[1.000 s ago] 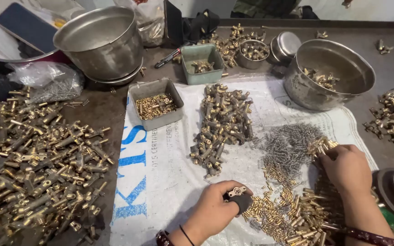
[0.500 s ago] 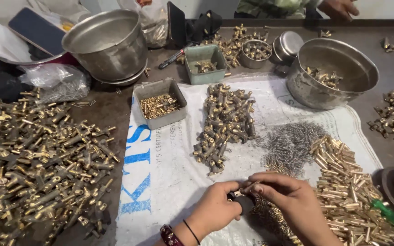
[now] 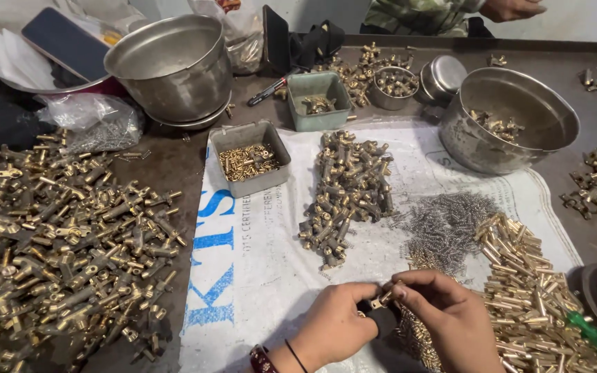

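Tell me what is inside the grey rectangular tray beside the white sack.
The grey tray holds a shallow heap of small brass pieces, spread over most of its floor. Its near wall hides the front edge of the floor, so anything lying there cannot be seen.

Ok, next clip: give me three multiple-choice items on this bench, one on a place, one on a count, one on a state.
1. Where does the heap of grey springs lie?
A. on the white sack
B. in the green tray
C. in a steel bowl

2. How many rectangular trays stand at the sack's far edge?
A. one
B. two
C. four

3. What are the two hands doing?
A. resting flat, apart
B. meeting over a small brass part
C. lifting a bowl

Answers:
1 A, the springs sit on the white sack.
2 B, a grey tray and a green tray.
3 B, left hand and right hand pinch the small brass part between their fingers.
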